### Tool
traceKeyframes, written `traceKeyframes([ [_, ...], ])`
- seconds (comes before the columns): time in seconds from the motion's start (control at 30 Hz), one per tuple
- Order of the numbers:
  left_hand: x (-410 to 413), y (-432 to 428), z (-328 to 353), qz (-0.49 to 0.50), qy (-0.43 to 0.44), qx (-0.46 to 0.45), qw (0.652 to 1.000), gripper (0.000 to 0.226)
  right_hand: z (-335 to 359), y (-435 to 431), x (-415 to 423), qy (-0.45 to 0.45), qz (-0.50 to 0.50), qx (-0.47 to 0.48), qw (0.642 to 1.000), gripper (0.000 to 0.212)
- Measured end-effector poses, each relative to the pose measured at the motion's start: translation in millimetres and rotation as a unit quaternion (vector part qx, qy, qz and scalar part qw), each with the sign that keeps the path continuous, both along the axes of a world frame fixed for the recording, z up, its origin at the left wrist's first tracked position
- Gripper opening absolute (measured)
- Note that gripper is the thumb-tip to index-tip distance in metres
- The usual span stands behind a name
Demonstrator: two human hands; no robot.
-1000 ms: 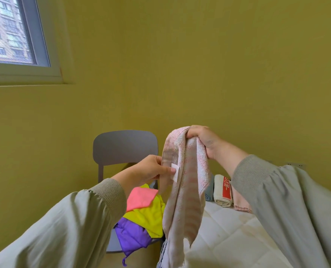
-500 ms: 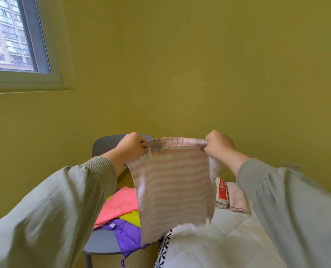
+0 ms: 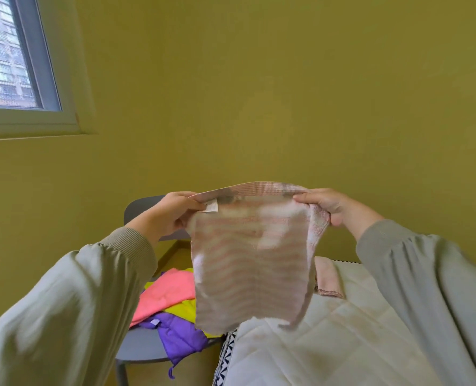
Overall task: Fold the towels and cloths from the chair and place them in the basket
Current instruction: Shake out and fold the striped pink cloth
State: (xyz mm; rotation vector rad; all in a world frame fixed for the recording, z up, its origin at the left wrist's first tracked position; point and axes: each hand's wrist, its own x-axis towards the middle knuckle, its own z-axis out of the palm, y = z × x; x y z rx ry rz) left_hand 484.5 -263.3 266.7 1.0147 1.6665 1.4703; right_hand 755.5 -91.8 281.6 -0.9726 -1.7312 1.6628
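Closest in, on either side of the chair (image 3: 145,349): left sleeve (image 3: 64,316) and right sleeve (image 3: 426,288), pale green, reaching forward and up.

Just right of the chair, low down: a white quilted bed cover (image 3: 314,346), with a black-and-white patterned edge on the side facing the chair.

Farther out, raised above the chair's seat and covering the right part of its backrest: a pink-and-white striped towel (image 3: 248,263), spread flat and hanging from its top edge. Pinched at the top left corner by the left hand (image 3: 172,215), thumb and fingers closed on the hem beside a small white label (image 3: 211,205). Held at the top right corner by the right hand (image 3: 328,207), fingers curled round a bunched fold of the cloth. Lower edge loose, over the bed cover's corner nearest the chair; whether touching it, cannot tell. A narrow strip trailing down from the right side.

On the chair's seat, behind and below the towel: a loose pile, pink cloth (image 3: 167,293) on top, yellow cloth (image 3: 184,307) under it, purple cloth (image 3: 181,338) lowest and spilling over the seat's front edge.

Right of the chair, beyond the towel, on the bed: a folded pale pink towel (image 3: 326,277), partly hidden.

Behind the chair: an olive-yellow wall (image 3: 259,93).

Up and left of the chair: a grey-framed window (image 3: 8,65), with apartment blocks outside.
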Motion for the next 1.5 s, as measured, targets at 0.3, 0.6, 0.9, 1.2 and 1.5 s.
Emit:
traceKeyframes([
  [0.3, -2, 43, -42, 0.076, 0.313, -0.115, 0.94, 0.011, -45, 51, 2, -0.357, -0.027, 0.186, 0.915, 0.035],
  [0.6, -18, 118, -159, 0.11, 0.616, -0.198, 0.755, 0.019, -177, 127, -25, -0.389, -0.206, 0.265, 0.858, 0.019],
  [0.9, -34, 184, -237, 0.074, 0.59, -0.253, 0.763, 0.023, -247, 168, -36, -0.361, -0.253, 0.197, 0.876, 0.032],
  [1.2, -30, 245, -222, 0.135, 0.524, -0.144, 0.828, 0.018, -240, 204, -35, -0.234, -0.32, 0.202, 0.896, 0.013],
  [1.5, -27, 208, -277, 0.009, 0.64, -0.026, 0.768, 0.021, -277, 169, -8, -0.249, -0.3, 0.261, 0.883, 0.01],
])
